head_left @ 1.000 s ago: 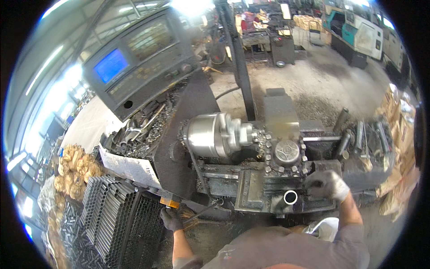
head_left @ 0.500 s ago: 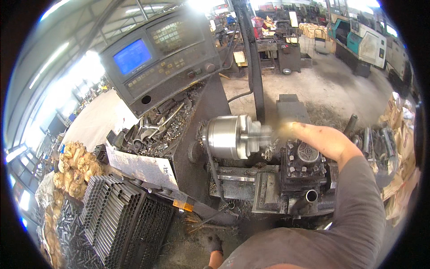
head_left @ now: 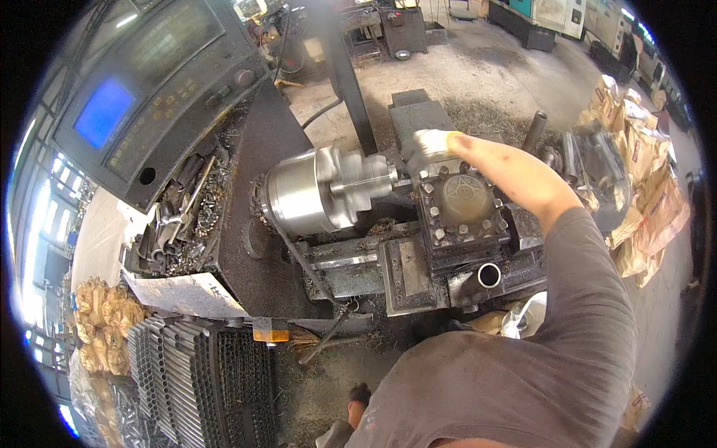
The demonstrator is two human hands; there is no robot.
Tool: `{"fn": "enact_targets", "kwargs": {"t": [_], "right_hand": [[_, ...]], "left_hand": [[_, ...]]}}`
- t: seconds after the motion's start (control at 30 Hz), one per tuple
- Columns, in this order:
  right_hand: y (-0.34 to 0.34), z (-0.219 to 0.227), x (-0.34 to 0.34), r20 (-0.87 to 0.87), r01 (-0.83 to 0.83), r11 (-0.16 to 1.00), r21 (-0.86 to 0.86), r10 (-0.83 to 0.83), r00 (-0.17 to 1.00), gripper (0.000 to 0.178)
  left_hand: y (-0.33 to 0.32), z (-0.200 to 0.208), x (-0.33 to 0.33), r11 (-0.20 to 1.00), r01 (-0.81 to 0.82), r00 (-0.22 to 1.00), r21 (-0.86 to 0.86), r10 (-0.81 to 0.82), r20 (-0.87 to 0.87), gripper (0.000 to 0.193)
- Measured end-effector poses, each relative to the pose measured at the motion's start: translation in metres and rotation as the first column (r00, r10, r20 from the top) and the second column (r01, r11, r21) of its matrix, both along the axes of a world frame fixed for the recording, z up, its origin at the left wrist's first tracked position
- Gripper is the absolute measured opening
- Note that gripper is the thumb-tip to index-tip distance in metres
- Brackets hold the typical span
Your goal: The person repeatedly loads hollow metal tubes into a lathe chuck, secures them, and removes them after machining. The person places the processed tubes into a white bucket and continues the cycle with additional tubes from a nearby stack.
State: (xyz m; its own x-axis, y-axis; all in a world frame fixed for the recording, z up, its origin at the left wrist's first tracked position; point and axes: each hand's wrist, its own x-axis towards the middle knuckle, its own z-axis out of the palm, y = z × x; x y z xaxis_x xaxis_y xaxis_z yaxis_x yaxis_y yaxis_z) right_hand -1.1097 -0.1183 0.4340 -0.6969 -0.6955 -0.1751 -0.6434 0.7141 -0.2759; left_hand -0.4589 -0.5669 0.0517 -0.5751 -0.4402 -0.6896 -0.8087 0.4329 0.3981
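Observation:
My right hand, in a whitish glove with a yellow cuff, is reached out over the far left corner of a square dark tool post. Motion smears its fingers, so neither their pose nor anything in them can be made out. Left of it, a shiny lathe chuck has streaked, blurred jaws, with a bright metal piece sticking out toward the tool post. My left hand, in a dark glove, hangs low beside my body, away from the machine; its fingers are too small and dark to read.
A control panel with a lit blue screen stands at the left, above a tray of tools and metal chips. Stacked metal tubes fill the lower left. An upright pipe sits in front of the tool post. Brown paper sacks stand right.
The view has swung right and down, shifting the machine leftward and the tubes downward. My right hand has moved from beside the chuck's end to above the tool post's far corner.

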Motion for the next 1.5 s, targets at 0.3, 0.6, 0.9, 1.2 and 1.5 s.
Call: {"fn": "enact_targets", "kwargs": {"t": [0.3,0.6,0.9,1.2,1.5], "right_hand": [[-0.074,0.044,0.047,0.099,0.079,0.964,0.254,-0.107,0.989,0.043],[-0.043,0.009,-0.005,0.355,-0.093,0.975,0.203,0.016,0.935,0.035],[0.142,0.045,0.125,-0.147,0.411,0.689,-0.597,-0.597,0.788,0.041],[0.258,-0.080,0.470,0.459,0.932,-0.334,-0.141,-0.856,-0.238,0.053],[0.263,-0.127,0.522,0.206,0.955,-0.145,-0.260,-0.974,-0.092,0.048]], "left_hand": [[0.034,0.084,-0.140,0.995,0.090,0.955,-0.035,-0.096,-0.281,0.050],[0.060,0.325,-0.350,0.847,-0.194,0.685,-0.494,-0.243,-0.686,0.074],[0.007,0.338,-0.419,0.819,0.104,0.849,-0.565,-0.369,-0.378,0.095],[-0.017,0.324,-0.432,0.722,0.232,0.787,-0.651,-0.533,-0.311,0.089],[-0.014,0.334,-0.432,0.786,0.280,0.761,-0.551,-0.532,-0.373,0.082]]}}
